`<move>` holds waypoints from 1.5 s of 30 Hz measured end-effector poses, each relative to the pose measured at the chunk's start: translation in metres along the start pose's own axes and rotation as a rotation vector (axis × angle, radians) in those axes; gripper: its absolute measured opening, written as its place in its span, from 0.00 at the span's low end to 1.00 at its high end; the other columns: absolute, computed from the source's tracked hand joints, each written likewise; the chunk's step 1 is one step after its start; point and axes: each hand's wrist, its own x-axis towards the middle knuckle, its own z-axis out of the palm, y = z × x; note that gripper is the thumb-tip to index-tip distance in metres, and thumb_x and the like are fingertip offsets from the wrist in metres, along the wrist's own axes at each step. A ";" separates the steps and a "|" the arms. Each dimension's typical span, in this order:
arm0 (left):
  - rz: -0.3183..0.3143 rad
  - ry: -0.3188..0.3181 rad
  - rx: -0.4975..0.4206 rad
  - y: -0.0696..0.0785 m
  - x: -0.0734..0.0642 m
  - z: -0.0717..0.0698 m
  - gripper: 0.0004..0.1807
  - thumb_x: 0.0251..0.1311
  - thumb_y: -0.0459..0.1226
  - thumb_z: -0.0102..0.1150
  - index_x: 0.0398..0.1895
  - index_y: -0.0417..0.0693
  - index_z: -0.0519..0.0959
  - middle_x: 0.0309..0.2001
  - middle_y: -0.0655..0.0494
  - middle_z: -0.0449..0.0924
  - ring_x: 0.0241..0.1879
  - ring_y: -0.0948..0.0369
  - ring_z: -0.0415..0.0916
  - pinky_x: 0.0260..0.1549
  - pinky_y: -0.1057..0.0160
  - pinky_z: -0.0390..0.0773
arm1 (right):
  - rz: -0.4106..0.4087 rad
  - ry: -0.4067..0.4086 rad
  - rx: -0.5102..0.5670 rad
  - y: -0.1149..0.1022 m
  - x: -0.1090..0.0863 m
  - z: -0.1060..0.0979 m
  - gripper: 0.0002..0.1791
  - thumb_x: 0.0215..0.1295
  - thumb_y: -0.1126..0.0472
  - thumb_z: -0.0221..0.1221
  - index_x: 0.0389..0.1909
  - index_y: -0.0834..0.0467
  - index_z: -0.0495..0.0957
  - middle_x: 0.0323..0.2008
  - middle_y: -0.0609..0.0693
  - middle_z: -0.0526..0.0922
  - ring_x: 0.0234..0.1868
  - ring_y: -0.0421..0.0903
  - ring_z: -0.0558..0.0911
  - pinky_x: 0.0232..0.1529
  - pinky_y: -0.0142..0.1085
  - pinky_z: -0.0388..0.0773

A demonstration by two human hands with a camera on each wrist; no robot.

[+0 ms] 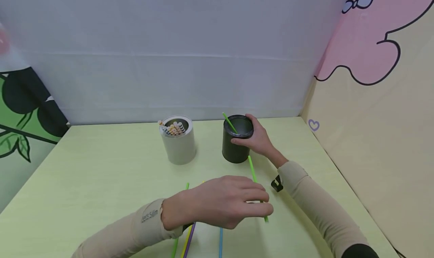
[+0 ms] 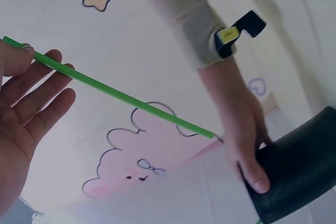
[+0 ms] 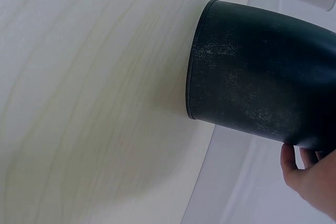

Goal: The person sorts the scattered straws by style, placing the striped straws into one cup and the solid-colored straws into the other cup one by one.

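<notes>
My left hand pinches a green straw above the table, and the left wrist view shows the straw slanting out from between thumb and fingers. A black cylindrical cup stands toward the back of the table. My right hand grips it around the right side near the rim, thumb across the front. Another green straw leans inside the black cup and sticks out above its rim. In the right wrist view the cup's dark side fills much of the picture.
To the left of the black cup stands a white cylindrical cup holding several striped paper straws. On the table near me lie a green straw, a yellow straw, a purple straw and a blue straw, partly hidden by my left arm.
</notes>
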 end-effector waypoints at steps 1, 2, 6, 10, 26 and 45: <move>-0.002 0.018 0.011 -0.001 0.000 -0.003 0.18 0.56 0.26 0.39 0.41 0.53 0.76 0.40 0.63 0.78 0.44 0.67 0.75 0.47 0.72 0.72 | 0.000 0.002 -0.003 0.000 0.000 0.000 0.58 0.43 0.47 0.75 0.72 0.53 0.53 0.63 0.54 0.68 0.57 0.52 0.73 0.56 0.48 0.73; -0.004 0.035 0.015 -0.003 0.000 -0.005 0.18 0.57 0.26 0.39 0.41 0.52 0.77 0.40 0.62 0.78 0.44 0.67 0.76 0.49 0.72 0.72 | -0.004 0.002 -0.004 0.000 0.001 0.000 0.58 0.43 0.47 0.75 0.72 0.53 0.53 0.63 0.54 0.68 0.57 0.52 0.72 0.56 0.49 0.73; -0.032 0.089 -0.008 -0.008 -0.001 -0.013 0.16 0.56 0.26 0.43 0.42 0.50 0.77 0.42 0.60 0.79 0.47 0.64 0.76 0.55 0.70 0.71 | -0.006 0.007 -0.010 0.001 0.001 0.000 0.58 0.42 0.47 0.76 0.72 0.53 0.53 0.63 0.54 0.67 0.57 0.52 0.72 0.57 0.49 0.72; -0.061 0.139 -0.051 -0.013 -0.001 -0.016 0.14 0.54 0.27 0.51 0.43 0.48 0.77 0.43 0.58 0.81 0.49 0.63 0.77 0.57 0.69 0.70 | -0.015 0.006 -0.013 0.002 0.000 0.001 0.58 0.43 0.46 0.76 0.72 0.53 0.53 0.63 0.54 0.68 0.56 0.52 0.73 0.56 0.49 0.72; -0.363 0.541 -0.387 -0.070 -0.022 0.011 0.11 0.58 0.25 0.55 0.44 0.39 0.77 0.39 0.51 0.81 0.36 0.62 0.78 0.40 0.65 0.79 | -0.083 -0.016 -0.025 0.000 0.000 -0.005 0.52 0.50 0.53 0.71 0.72 0.59 0.53 0.64 0.62 0.66 0.58 0.58 0.71 0.57 0.52 0.70; -0.942 0.882 -0.679 -0.134 -0.060 0.041 0.08 0.69 0.29 0.49 0.47 0.32 0.70 0.41 0.37 0.81 0.40 0.55 0.81 0.40 0.61 0.82 | -0.003 -0.013 0.009 -0.004 -0.001 -0.001 0.56 0.44 0.49 0.75 0.72 0.54 0.53 0.63 0.54 0.67 0.58 0.53 0.71 0.57 0.50 0.71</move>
